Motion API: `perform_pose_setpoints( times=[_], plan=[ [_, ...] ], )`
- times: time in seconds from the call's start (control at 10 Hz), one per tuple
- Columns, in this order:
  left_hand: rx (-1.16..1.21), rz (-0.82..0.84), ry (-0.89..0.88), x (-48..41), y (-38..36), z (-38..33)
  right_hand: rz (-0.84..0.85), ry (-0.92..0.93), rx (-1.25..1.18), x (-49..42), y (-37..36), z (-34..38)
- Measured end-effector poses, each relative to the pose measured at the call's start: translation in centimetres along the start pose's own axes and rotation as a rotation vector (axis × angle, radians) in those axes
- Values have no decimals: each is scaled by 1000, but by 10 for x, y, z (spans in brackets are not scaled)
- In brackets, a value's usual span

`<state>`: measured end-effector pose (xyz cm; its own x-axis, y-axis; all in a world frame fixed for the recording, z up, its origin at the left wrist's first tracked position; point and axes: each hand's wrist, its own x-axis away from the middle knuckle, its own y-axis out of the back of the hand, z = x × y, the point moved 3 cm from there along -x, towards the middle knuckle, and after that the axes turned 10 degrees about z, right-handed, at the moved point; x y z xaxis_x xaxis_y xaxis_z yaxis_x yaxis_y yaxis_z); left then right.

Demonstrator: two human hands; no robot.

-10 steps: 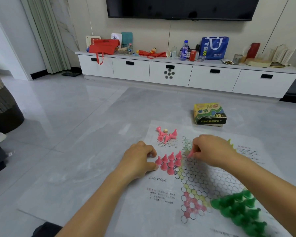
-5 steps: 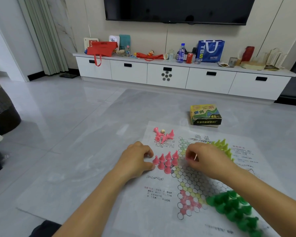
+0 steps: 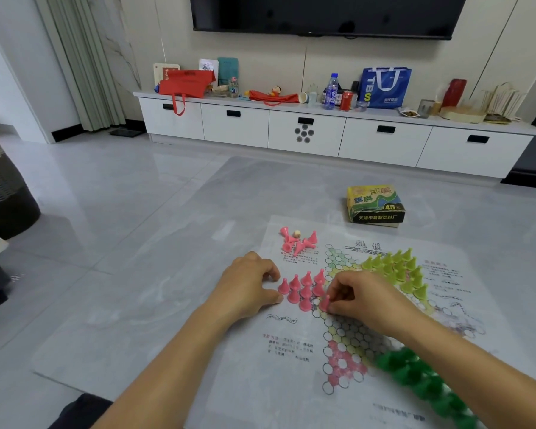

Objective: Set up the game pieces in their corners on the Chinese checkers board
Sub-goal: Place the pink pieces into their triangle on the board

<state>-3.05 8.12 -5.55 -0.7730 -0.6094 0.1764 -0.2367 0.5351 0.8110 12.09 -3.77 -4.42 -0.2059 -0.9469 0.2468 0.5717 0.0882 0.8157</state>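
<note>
The Chinese checkers board (image 3: 347, 331), a printed sheet, lies flat on the grey floor in the lower right of the frame. At frame centre the right hand (image 3: 365, 297) reaches in from the lower right and pinches a single pink piece (image 3: 325, 302) between thumb and fingertips, the piece's base down at the board's left corner. Just left of it stands a cluster of pink pieces (image 3: 304, 289), upright in that same corner. The left hand (image 3: 249, 281) rests knuckles up beside the cluster, fingers curled under; whether it holds anything cannot be told. Above the cluster, on the upper left margin of the sheet, a loose heap of pink pieces (image 3: 297, 243) lies tipped over. Yellow-green pieces (image 3: 396, 270) stand filling the upper right corner of the board, and dark green pieces (image 3: 415, 373), blurred, crowd the lower right corner. A yellow and green box (image 3: 375, 205) sits on the floor just beyond the sheet's top edge.
</note>
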Motion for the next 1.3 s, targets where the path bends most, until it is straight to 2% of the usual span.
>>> perform_pose_setpoints(
  times=[0.4,0.8,1.1,1.3],
  plan=[
    [-19,1,-2,0,1,-1,-44,-8,35,-4,-3,7],
    [-3,11,7,1,1,-1,6,-6,-47,-4,2,7],
    [-3,15,10,2,2,-3,-121,-20,-37,-45,36,-5],
    [-22,18,0,1,3,-3,-205,-6,0,-81,34,-4]
  ],
)
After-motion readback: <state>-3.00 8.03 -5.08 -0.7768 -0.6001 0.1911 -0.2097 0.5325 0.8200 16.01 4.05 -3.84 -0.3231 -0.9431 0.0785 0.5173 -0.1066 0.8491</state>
